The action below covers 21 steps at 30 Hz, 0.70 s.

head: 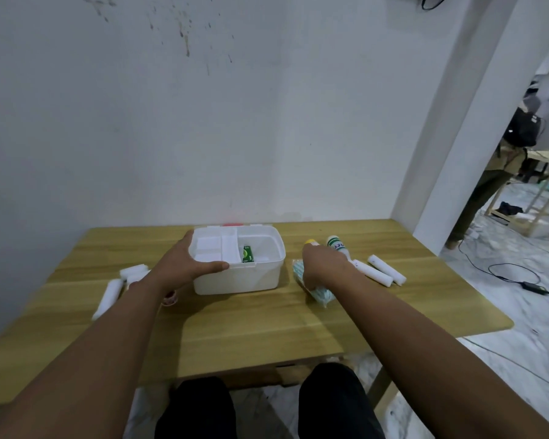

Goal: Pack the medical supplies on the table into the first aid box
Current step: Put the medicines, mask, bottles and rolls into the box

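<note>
The white first aid box point(241, 278) stands open at the middle of the wooden table point(254, 324), with a white tray insert on its left side and a small green packet point(248, 253) inside. My left hand point(184, 261) grips the box's near left rim. My right hand point(322, 264) closes on a pack of light blue face masks point(320, 294) lying right of the box. White bandage rolls lie at the left point(108, 297) and at the right point(381, 270). A white bottle with a green label point(338, 247) and a yellow-capped item point(309, 241) lie behind my right hand.
A small red and white item point(170, 299) peeks out beside my left forearm. The table stands against a white wall. To the right, a doorway shows another person standing by a wooden frame table, and a black cable point(517, 277) runs across the marble floor.
</note>
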### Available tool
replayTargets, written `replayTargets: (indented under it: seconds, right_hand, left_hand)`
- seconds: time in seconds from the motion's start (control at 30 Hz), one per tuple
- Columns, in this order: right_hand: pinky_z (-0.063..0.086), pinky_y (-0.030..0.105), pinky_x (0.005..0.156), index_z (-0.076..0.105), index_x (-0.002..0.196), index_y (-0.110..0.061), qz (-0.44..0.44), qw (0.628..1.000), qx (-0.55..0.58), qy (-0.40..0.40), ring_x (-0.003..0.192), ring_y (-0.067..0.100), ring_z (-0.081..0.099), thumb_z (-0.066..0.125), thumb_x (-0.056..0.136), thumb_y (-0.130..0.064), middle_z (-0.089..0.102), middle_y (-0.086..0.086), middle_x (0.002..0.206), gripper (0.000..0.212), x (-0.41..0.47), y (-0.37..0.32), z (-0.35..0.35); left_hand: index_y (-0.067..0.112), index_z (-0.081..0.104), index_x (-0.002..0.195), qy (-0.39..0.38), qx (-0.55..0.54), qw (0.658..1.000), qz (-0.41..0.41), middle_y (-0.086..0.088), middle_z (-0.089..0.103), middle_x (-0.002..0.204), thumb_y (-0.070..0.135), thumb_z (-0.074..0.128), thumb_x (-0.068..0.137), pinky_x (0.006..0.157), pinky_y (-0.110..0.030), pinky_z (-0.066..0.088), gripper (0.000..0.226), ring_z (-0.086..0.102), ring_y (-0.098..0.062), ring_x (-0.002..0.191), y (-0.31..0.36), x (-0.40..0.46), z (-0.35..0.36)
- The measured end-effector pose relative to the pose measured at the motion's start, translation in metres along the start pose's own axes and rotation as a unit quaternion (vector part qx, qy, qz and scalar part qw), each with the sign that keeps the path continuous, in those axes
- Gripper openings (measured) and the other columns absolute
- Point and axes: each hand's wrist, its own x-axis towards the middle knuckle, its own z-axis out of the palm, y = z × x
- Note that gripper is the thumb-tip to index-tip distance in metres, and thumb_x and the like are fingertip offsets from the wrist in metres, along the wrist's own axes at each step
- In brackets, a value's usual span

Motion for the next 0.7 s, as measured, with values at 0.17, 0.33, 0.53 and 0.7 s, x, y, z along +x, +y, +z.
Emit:
replayTargets:
  seconds: [0.17,0.33,0.53,0.7]
  right_hand:
    - [0.059,0.038,0.080,0.066,0.102,-0.014,0.001,0.996,0.077,0.041,0.089,0.025,0.067,0.077,0.072,-0.010,0.068,0.004,0.100,0.032,0.003,0.013,-0.068]
    - [0.052,0.032,0.078,0.071,0.120,-0.025,-0.142,0.985,0.086,0.040,0.101,0.022,0.062,0.084,0.072,-0.011,0.062,-0.002,0.109,0.052,0.015,-0.014,-0.111]
    - [0.059,0.039,0.085,0.077,0.115,-0.030,-0.211,0.976,-0.006,-0.054,0.097,0.021,0.065,0.084,0.068,-0.007,0.069,-0.004,0.108,0.053,0.041,-0.064,-0.093]
    - [0.060,0.041,0.085,0.080,0.109,-0.033,-0.214,0.973,-0.001,-0.089,0.099,0.021,0.064,0.082,0.068,-0.003,0.068,-0.005,0.111,0.051,0.058,-0.078,-0.073]
  left_hand:
    - [0.037,0.045,0.144,-0.004,-0.004,1.000,-0.002,0.014,0.058,0.133,0.056,0.093,0.061,0.076,-0.018,0.046,0.097,0.055,-0.011,0.118,-0.001,0.000,0.000]
    - [0.041,0.044,0.142,0.000,0.004,1.000,0.001,0.017,0.057,0.132,0.058,0.092,0.062,0.076,-0.014,0.044,0.095,0.054,-0.008,0.117,-0.001,0.000,0.001]
    - [0.036,0.042,0.147,0.002,0.022,1.000,0.000,0.010,0.055,0.140,0.054,0.092,0.066,0.083,-0.024,0.048,0.097,0.052,-0.016,0.124,-0.003,0.003,0.002]
    - [0.036,0.041,0.146,-0.001,0.023,1.000,0.000,0.009,0.056,0.139,0.054,0.092,0.066,0.087,-0.030,0.050,0.097,0.053,-0.018,0.125,-0.006,0.003,0.002]
